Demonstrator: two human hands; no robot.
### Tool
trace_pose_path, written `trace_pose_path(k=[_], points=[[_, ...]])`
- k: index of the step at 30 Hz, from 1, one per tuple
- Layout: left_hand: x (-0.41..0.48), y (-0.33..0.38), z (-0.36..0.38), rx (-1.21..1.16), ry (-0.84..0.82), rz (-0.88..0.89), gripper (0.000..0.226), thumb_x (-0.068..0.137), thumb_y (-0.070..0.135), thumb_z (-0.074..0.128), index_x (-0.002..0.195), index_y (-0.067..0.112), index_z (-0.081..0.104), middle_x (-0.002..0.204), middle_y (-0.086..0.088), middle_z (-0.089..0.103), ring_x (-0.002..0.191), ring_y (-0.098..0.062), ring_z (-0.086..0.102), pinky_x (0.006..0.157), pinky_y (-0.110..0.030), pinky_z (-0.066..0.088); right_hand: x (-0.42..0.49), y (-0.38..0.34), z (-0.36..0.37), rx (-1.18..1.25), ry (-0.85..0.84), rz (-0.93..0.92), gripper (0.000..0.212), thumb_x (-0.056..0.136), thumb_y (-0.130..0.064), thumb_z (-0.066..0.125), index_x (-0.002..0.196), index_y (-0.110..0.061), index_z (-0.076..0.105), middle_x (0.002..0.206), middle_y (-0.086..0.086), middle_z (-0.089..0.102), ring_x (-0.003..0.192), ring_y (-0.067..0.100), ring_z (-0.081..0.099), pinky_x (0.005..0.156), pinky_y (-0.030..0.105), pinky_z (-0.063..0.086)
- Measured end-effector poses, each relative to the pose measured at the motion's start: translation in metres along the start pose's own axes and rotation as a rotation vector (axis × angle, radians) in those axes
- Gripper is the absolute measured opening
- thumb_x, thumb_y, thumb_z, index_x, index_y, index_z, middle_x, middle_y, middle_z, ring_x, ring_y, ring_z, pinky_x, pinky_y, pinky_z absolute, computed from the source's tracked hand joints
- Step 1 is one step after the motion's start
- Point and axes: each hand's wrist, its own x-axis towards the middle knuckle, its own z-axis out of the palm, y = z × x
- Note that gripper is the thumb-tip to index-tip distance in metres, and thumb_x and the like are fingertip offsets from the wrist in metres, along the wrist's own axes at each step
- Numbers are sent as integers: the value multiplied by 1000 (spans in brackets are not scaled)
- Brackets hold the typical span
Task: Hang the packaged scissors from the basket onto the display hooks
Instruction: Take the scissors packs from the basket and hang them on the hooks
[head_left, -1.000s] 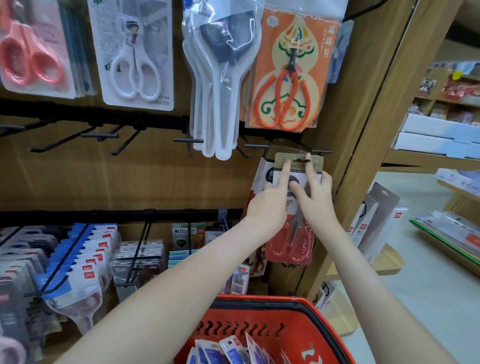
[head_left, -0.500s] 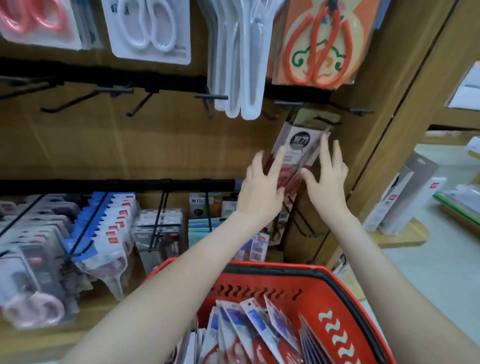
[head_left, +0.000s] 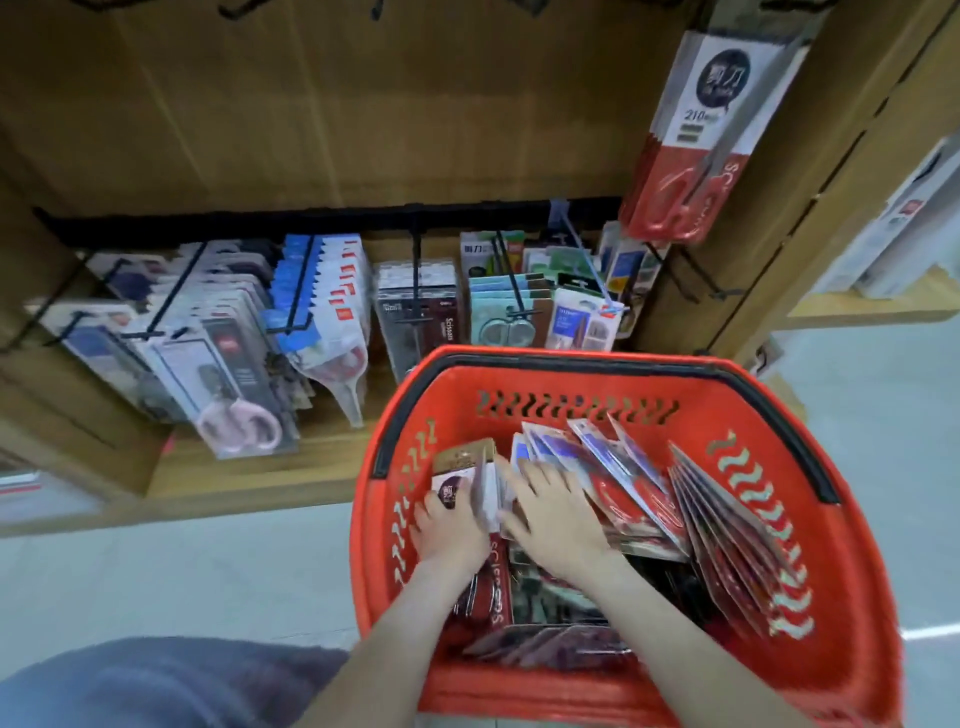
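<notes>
The red basket (head_left: 571, 364) stands on the floor below the display, holding several packaged scissors (head_left: 628, 488), fanned upright and lying flat. Both my hands are inside it at its left side. My left hand (head_left: 447, 527) grips a red-and-white scissors pack with a gold top (head_left: 465, 462), thumb on its dark round logo. My right hand (head_left: 550, 519) lies flat with fingers spread on the packs beside it. At the upper right, matching packs (head_left: 711, 135) hang from a hook on the wooden panel.
A lower black rail (head_left: 311, 223) carries hooks full of other scissors packs: pink-handled ones (head_left: 234, 374), blue-and-white ones (head_left: 327, 301), dark ones (head_left: 418, 306). A wooden upright (head_left: 810, 197) borders the display on the right. Blue-grey clothing (head_left: 156, 680) fills the bottom left.
Both hands let go of the pack hung on the upper-right hook and came down into the basket. The view tilted down. My left hand took hold of another pack.
</notes>
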Motion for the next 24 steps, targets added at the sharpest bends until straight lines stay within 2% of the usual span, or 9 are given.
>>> trace_pose_path(k=[3, 6, 9, 11, 15, 17, 19, 21, 24], points=[[3, -1, 3, -89, -127, -56, 59, 100, 41, 33, 152, 42, 5, 157, -23, 4, 142, -46, 17, 117, -53, 17, -11, 11, 16, -128, -24, -49, 52, 94, -50, 33, 123, -19, 63, 111, 3, 67, 106, 24, 62, 93, 39, 30], [8, -3, -1, -151, -229, -65, 64, 99, 48, 34, 150, 48, -4, 156, -28, 2, 136, -49, 31, 115, -48, 28, -18, 19, 12, -211, -8, -86, 55, 100, -50, 23, 127, -21, 61, 116, 4, 66, 111, 25, 61, 97, 41, 30], [9, -2, -5, -235, -196, -62, 71, 94, 50, 47, 150, 50, 3, 150, -22, 18, 126, -41, 44, 107, -44, 40, -17, 16, 2, -174, -106, -54, 72, 98, -57, -3, 146, -24, 40, 137, 1, 55, 133, 21, 46, 112, 45, 26], [7, 3, -8, -268, -101, -51, 74, 92, 50, 52, 150, 50, 7, 140, -15, 25, 123, -36, 41, 104, -44, 41, -14, 15, -5, -82, -170, -41, 84, 86, -63, -15, 155, -26, 13, 154, -1, 32, 146, 17, 20, 118, 43, 6], [10, 7, -16, -513, 138, -17, 65, 98, 27, 49, 152, 34, 14, 123, -16, 48, 106, -34, 55, 93, -46, 48, -1, 7, -15, 160, -216, 108, 65, 98, -54, 10, 155, -25, -1, 146, -5, 41, 141, 12, 22, 117, 37, -1], [13, 9, -23, -573, 139, -39, 50, 99, 16, 47, 146, 17, 30, 117, -14, 61, 99, -33, 62, 84, -40, 52, 10, 5, -17, 373, -174, 189, 59, 104, -36, 27, 155, -24, 1, 111, -8, 60, 120, 15, 40, 115, 39, 13], [13, 12, -28, -588, 82, -54, 32, 99, 10, 44, 129, 12, 51, 111, -9, 67, 95, -30, 64, 78, -37, 53, 20, 2, -20, 531, -131, 260, 62, 103, -29, 36, 156, -22, 4, 92, -7, 61, 96, 15, 45, 96, 35, 34], [11, 14, -32, -622, 67, -58, 28, 98, 9, 44, 118, 13, 62, 108, -8, 69, 93, -28, 65, 77, -34, 53, 26, 1, -24, 711, -75, 329, 64, 102, -29, 41, 156, -23, 6, 131, 4, 57, 91, 14, 54, 79, 28, 42], [4, 14, -40, -748, 133, -93, 26, 96, 10, 45, 112, 15, 66, 102, -5, 71, 89, -27, 64, 70, -29, 48, 33, -2, -32, 1005, 54, 482, 68, 101, -31, 46, 155, -21, 6, 157, 1, 27, 129, 20, 47, 93, 26, 40]])
